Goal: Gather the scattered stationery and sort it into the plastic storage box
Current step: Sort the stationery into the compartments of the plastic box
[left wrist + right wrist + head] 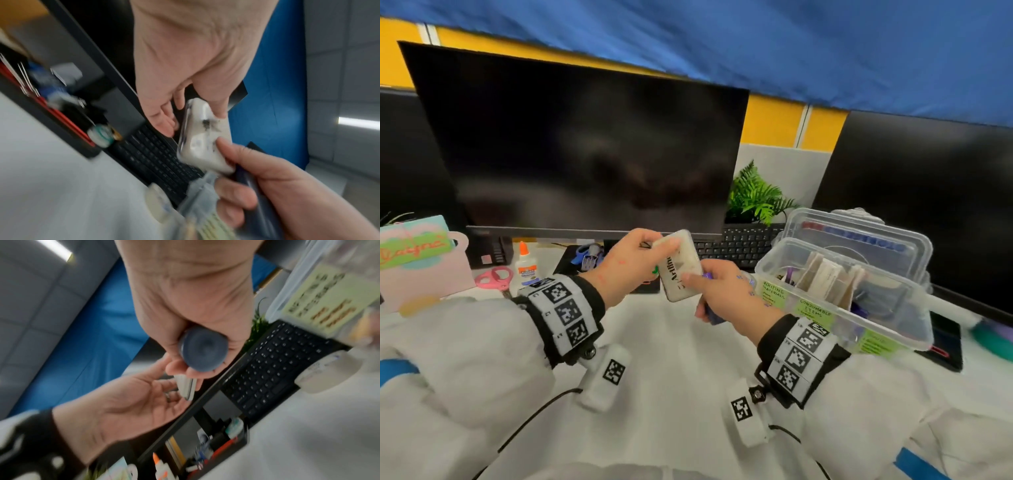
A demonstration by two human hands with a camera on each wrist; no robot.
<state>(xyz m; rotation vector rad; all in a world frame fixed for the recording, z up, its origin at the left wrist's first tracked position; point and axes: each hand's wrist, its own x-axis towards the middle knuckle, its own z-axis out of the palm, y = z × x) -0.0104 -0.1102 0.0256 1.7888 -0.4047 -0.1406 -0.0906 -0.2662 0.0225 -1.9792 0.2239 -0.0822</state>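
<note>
A small white case [679, 265] printed "Artline" is held in the air over the desk between both hands. My left hand [659, 244] pinches its top end; in the left wrist view the case [203, 138] sits between that thumb and the fingers. My right hand [693, 284] presses its thumb on the case's lower end, while its curled fingers grip a dark blue tube [711, 315], whose round end [203, 350] faces the right wrist camera. The clear plastic storage box [914, 329] stands open at the right, with green labels and stationery inside.
A glue bottle [526, 265], pink scissors [494, 278] and a blue stapler [587, 255] lie at the left under the monitor [585, 144]. A black keyboard [743, 245] sits behind the hands. A tape roll [327, 371] lies near the box, and a black pad [943, 339] beyond it.
</note>
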